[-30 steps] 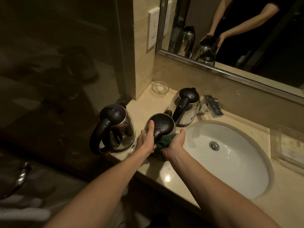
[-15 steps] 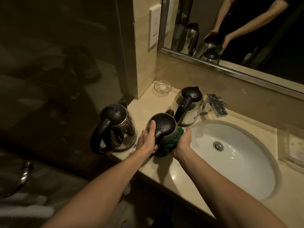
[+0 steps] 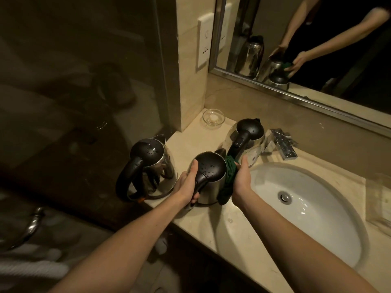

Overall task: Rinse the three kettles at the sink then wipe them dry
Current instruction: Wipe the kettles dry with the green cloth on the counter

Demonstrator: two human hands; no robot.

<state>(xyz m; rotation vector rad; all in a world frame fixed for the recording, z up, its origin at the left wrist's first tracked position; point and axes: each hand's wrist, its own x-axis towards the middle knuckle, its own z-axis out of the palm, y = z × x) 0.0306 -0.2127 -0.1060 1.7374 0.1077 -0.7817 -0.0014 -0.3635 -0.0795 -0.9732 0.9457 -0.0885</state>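
The left kettle (image 3: 152, 163), steel with a black lid and handle, is standing upright near the edge of the counter (image 3: 190, 134), with drops beading on its lid. The middle kettle (image 3: 209, 172), also wet on top, is being gripped by its handle in the left hand (image 3: 187, 187). The right hand (image 3: 241, 178) is pressing a green cloth (image 3: 229, 176) against its side. The back kettle (image 3: 247, 140) is standing just behind, at the rim of the white oval sink (image 3: 317, 218).

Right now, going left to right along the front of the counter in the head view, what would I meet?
left kettle → left hand → middle kettle → cloth → right hand → sink → clear box
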